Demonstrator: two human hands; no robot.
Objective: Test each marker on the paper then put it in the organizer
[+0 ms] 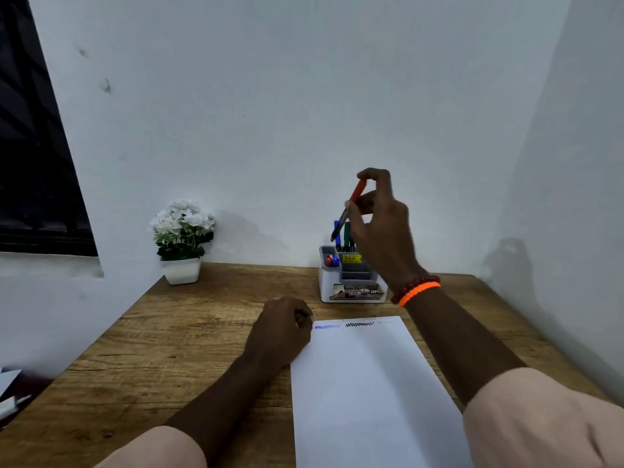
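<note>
Left hand (282,327) fisted, holding nothing, pinning paper (364,383) on bench (202,332). Right hand (380,228) pinching red-capped marker (349,207) directly above organizer (351,278); long axis tilted, cap up, dark end down-left toward rear compartment. Right hand nearer.

A: The right hand (378,228) covers the organizer's (351,282) right side and the middle of the red marker (349,211); the labels are too small to read.
B: And the paper (364,393)?
A: Cut off by the bottom edge; faint marks at its top are unclear
</note>
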